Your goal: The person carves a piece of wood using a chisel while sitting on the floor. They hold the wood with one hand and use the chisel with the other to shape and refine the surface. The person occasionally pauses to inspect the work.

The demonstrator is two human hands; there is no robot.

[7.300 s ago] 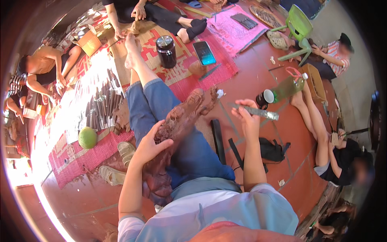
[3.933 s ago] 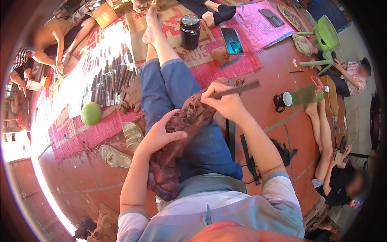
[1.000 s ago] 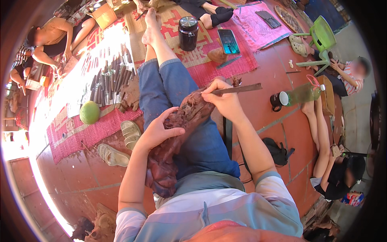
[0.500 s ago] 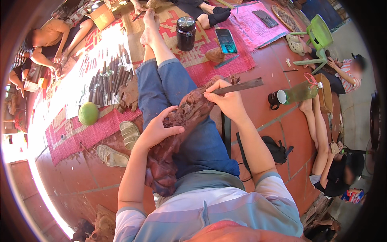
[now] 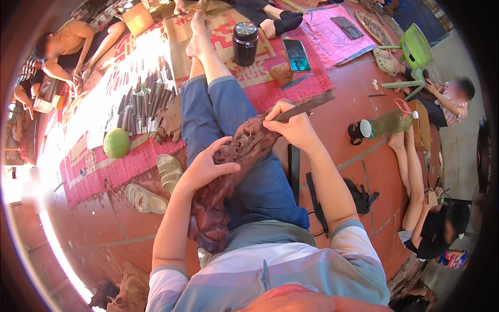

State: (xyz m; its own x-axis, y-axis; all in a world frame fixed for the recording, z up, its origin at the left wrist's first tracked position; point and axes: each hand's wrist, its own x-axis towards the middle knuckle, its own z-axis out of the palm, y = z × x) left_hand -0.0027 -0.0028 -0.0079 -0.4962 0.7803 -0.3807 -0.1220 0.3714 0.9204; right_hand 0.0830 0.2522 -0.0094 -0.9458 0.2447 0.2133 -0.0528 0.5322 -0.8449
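Observation:
Across my lap lies a reddish-brown wood carving (image 5: pixel 210 208), its surface cut into deep folds and knots. My left hand (image 5: pixel 210 167) is wrapped round its left side, thumb stretched over the top. At the carving's far end, my right hand (image 5: pixel 292 125) pinches a dark, flat carving chisel (image 5: pixel 316 102). The chisel's long shank points up and to the right, away from the wood. Its working tip is hidden by my fingers, so I cannot tell whether it touches the carving.
Several carving tools (image 5: pixel 148 99) lie on the mat at left, near a green round fruit (image 5: pixel 116 143). Ahead are a black flask (image 5: pixel 245 44) and a phone (image 5: pixel 297 55). At right are a mug (image 5: pixel 358 131), a green bottle (image 5: pixel 387 124) and a black bag (image 5: pixel 358 197). Other people sit around.
The chisel's far end has swung up a little, so it slants more steeply. Both hands keep their places on the carving and chisel. The surroundings have shifted slightly in view.

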